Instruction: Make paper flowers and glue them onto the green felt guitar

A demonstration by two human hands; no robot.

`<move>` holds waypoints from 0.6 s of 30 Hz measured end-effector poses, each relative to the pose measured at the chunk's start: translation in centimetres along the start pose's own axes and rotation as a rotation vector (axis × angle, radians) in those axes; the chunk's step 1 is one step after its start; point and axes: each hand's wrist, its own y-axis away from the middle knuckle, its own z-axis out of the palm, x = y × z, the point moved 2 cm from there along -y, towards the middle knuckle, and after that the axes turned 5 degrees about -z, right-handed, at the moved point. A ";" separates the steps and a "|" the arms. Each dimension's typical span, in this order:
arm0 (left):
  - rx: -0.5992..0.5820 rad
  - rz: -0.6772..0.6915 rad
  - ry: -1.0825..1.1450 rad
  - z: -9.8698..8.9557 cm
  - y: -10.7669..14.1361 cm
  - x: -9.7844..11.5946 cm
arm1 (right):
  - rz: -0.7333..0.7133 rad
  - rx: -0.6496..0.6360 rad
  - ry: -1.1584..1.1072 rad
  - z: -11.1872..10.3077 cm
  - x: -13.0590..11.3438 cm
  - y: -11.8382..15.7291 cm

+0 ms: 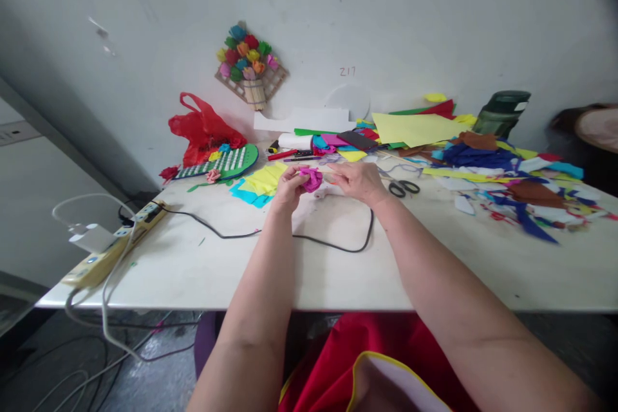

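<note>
My left hand (pixel 288 188) is closed around a crumpled magenta paper flower (pixel 311 180), held just above the table at the middle. To its right, my right hand (pixel 360 181) has its fingers bent together, pointing toward the flower. Whatever those fingers pinch is too small to make out. A white tool, seemingly a glue gun (pixel 327 191), lies beneath and between the hands, partly hidden, with a black cord (pixel 333 246) looping toward me. Yellow sheets (pixel 263 178) and blue sheets (pixel 252 196) lie left of the left hand. Black-handled scissors (pixel 404 188) rest beside my right wrist.
A power strip (pixel 118 244) with a white charger (pixel 96 238) runs along the left edge. A green board (pixel 244 159) and red bag (pixel 200 125) stand back left. Coloured scraps (pixel 535 193) spread across the right; a dark bottle (pixel 502 112) stands behind them.
</note>
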 end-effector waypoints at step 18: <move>0.081 0.043 0.007 -1.0 -0.4 0.1 | 0.670 -0.468 0.179 2.2 5.5 1.5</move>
